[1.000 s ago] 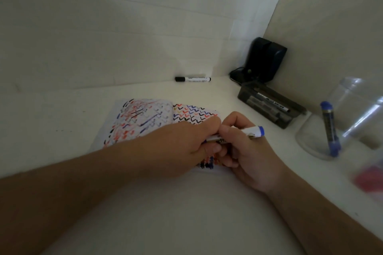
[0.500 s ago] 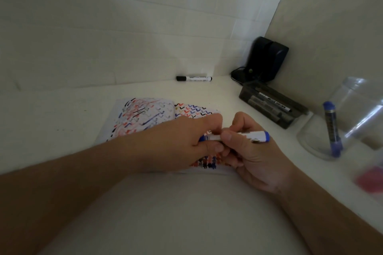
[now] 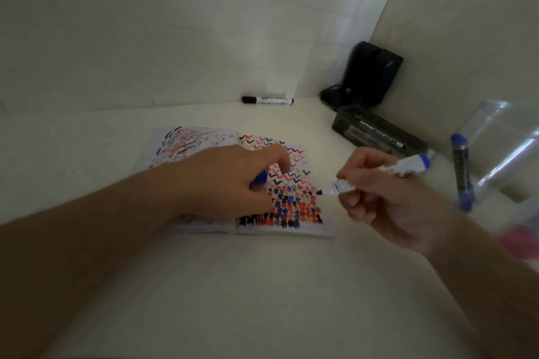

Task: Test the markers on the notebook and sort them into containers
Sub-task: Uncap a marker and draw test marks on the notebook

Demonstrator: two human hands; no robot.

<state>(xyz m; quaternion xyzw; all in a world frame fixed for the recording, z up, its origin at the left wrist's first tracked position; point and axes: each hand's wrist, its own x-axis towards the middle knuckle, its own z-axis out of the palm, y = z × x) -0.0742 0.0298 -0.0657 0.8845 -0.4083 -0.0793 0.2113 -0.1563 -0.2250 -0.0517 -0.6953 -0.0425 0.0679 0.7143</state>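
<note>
An open notebook [image 3: 294,160] covered in red, blue and black scribbles lies on the white table. My right hand [image 3: 388,201] grips an uncapped blue marker [image 3: 408,167], its dark tip just off the right page's edge. My left hand [image 3: 233,181] rests on the notebook and holds the blue cap [image 3: 260,178] in its curled fingers. A clear plastic jar [image 3: 507,151] at the right holds another blue marker [image 3: 462,172]. A dark tray [image 3: 376,134] further back holds several markers.
A black-capped marker [image 3: 267,100] lies by the back wall. A black device [image 3: 370,77] with a cable stands in the corner behind the tray. Something pink and blurred [image 3: 519,239] sits at the right edge. Walls close the table at the back and right.
The hands have pulled apart: the cap came off the blue marker and stays in my left hand, while my right hand drew the marker to the right.
</note>
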